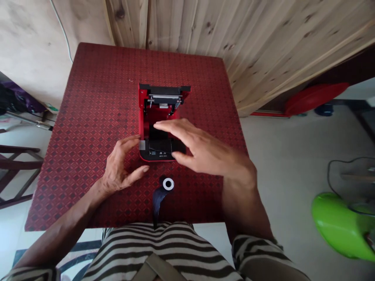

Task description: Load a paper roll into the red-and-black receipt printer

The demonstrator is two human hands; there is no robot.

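We wear a top (123,249) striped crosswise in dark and pale, with striped sleeves (250,248) and a plain olive-brown pointed band (161,266) at the front.

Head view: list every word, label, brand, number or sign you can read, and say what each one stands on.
Nothing can be read with certainty.
Red and black machine, black front panel: small pale markings, too small and blurred to quote.
Pale patch at the panel's left: no legible text.
Dark roll with a white core: no text seen.
Elsewhere: no legible writing.
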